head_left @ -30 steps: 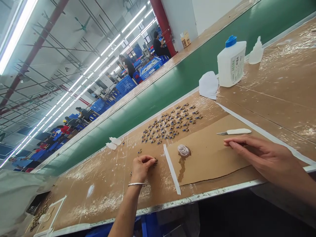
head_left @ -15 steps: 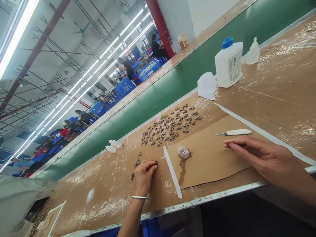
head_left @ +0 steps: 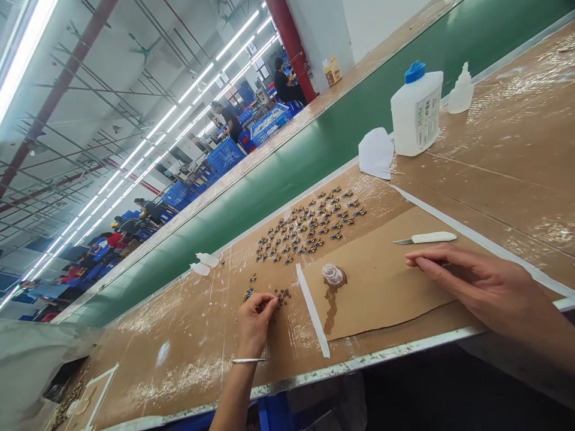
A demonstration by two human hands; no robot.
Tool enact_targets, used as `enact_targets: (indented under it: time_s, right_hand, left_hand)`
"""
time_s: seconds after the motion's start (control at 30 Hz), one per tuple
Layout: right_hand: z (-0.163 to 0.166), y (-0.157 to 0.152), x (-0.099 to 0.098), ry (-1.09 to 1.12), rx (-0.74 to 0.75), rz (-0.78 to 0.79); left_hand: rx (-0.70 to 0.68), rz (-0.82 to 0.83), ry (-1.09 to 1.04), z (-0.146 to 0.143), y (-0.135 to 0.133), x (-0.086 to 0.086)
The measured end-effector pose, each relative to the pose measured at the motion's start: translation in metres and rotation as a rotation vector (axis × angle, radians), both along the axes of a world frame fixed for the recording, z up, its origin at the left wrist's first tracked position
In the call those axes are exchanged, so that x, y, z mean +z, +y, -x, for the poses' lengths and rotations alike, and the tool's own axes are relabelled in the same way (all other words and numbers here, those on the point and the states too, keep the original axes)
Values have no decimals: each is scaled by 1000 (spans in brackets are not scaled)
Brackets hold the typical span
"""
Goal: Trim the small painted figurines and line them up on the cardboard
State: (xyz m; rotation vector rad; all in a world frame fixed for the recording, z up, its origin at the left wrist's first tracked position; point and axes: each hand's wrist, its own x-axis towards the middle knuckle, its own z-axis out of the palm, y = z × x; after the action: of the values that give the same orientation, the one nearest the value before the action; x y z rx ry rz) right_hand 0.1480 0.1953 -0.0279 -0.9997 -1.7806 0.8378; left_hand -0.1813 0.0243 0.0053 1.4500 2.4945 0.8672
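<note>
My left hand has its thumb and forefinger pinched together at the edge of a little pile of small dark round pieces. What sits between those fingertips, if anything, is too small to make out. A few small blue and gold parts lie just beyond that hand, partly hidden by it. My right hand hovers over the cardboard sheet, thumb and fingertips closed together; nothing visible is held. Just past its fingers lies a white-handled knife. A small clear lump or cup sits on the cardboard with a wet brown stain.
Many blue and gold parts are spread in rows beyond the cardboard. A white bottle with blue cap, a dropper bottle and white paper stand at the back right. Two small white bottles lie left. A green conveyor belt runs behind.
My left hand has moved slightly left and toward me, uncovering the pile of dark round pieces. My right hand stays nearly in place.
</note>
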Motion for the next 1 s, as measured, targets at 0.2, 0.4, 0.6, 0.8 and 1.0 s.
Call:
enact_targets:
  time_s: [0.2,0.4,0.6,0.8,1.0]
  right_hand:
    - [0,-1,-2,-1,-6,31]
    - [-1,-1,1,-13,-5,8]
    - [0,-2,3,-26,-11,5]
    - [2,-3,5,-49,-43,30]
    - [1,-5,6,-69,-58,81]
  left_hand:
    - [-91,-80,229,-22,-8,11]
    - [-207,-124,414,-50,-30,-5]
    - [-217,-189,419,-54,-48,-21]
    - [-118,-212,343,-57,-60,-19]
    - [-59,-152,209,-65,-62,-24]
